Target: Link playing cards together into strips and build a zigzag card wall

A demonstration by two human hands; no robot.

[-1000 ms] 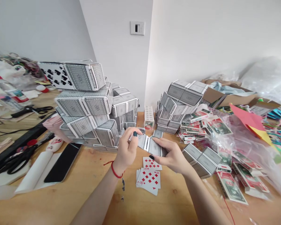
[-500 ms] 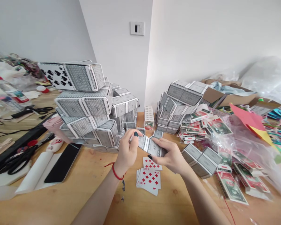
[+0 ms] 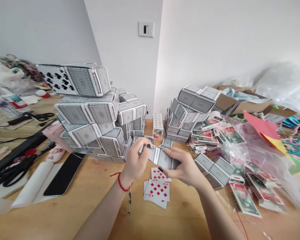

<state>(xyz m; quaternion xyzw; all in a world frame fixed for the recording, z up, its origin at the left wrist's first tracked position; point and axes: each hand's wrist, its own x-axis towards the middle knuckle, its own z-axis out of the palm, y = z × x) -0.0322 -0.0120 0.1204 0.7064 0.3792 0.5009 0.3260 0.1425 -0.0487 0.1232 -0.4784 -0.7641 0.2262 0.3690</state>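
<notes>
Both of my hands hold one folded card block [image 3: 162, 157], grey-patterned backs outward, just above the wooden table [image 3: 72, 210]. My left hand [image 3: 135, 160] pinches its left end with thumb and fingers; a red string circles that wrist. My right hand [image 3: 183, 167] grips the right end from behind. Under the block lies a small fan of red diamond cards [image 3: 157, 189], face up.
A tall stack of card blocks [image 3: 90, 110] rises at the left, a lower pile [image 3: 190, 110] at the right. Loose card boxes [image 3: 242, 196], plastic wrap and coloured paper cover the right side. A phone [image 3: 62, 175], scissors [image 3: 12, 171] and a booklet lie at the left.
My left thumb has slid a little to the right along the block's top edge. The view has shifted slightly left and down; both hands stay in the same place.
</notes>
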